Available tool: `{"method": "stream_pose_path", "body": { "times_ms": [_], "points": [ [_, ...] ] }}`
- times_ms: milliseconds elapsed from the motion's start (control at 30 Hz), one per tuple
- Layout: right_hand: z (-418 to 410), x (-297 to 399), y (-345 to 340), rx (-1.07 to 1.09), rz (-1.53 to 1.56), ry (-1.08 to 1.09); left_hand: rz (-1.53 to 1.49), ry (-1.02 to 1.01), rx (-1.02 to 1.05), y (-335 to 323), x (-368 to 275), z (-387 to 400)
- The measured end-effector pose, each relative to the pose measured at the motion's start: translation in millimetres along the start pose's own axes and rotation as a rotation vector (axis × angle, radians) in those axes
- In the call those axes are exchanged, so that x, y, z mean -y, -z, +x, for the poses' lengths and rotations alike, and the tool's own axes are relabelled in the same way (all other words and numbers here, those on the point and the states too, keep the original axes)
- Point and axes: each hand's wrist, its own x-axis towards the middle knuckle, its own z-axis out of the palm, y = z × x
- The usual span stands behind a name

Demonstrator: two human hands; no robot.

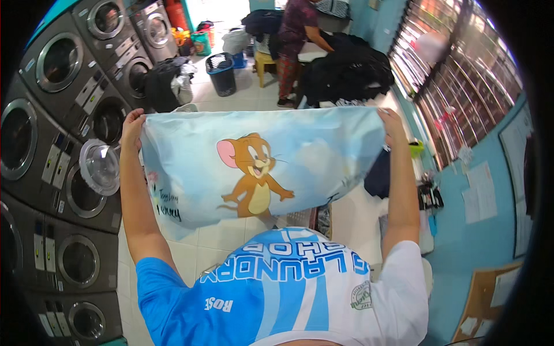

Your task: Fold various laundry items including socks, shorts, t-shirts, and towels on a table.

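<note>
A light blue pillowcase-like cloth (pixel 311 147) with a printed brown cartoon mouse is stretched wide in front of me. My left hand (pixel 133 126) pinches its upper left corner. At the upper right corner, my right hand (pixel 391 124) grips the fabric. The top edge runs nearly straight between both hands, while the lower edge hangs loose and curves above the tiled floor. Some dark lettering is printed near the bottom of the cloth. Both arms reach forward, raised and apart.
Stacked washers and dryers (pixel 65 65) line the left side, one with its round door (pixel 100 168) swung out. A person (pixel 294 47) bends over a heap of dark clothes (pixel 346 71). A dark laundry basket (pixel 221 75) stands on the floor. Barred windows (pixel 467 78) are at right.
</note>
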Motion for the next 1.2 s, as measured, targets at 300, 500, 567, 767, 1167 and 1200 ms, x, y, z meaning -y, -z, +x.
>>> {"method": "stream_pose_path", "body": {
  "times_ms": [300, 500, 567, 767, 1167, 1200],
  "points": [
    [-86, 52, -110, 0.258, -0.226, 0.258, 0.21, -0.48, 0.408, -164, -91, -84],
    [-166, 52, -204, 0.416, -0.03, 0.087, 0.428, -0.881, 0.725, -242, -131, -241],
    [-171, 50, -209, 0.411, -0.242, 0.361, 0.578, -1.012, 0.662, -250, -129, -248],
    [-185, 55, -203, 0.411, -0.365, 0.462, 0.626, -1.144, 0.859, -251, -134, -226],
    [-184, -34, -110, 0.402, -1.225, 0.373, -0.143, -0.609, 0.631, -222, -170, -139],
    [-184, -23, -101, 0.343, -1.099, 0.376, -0.147, -0.603, 0.645, -221, -169, -131]
  ]
}}
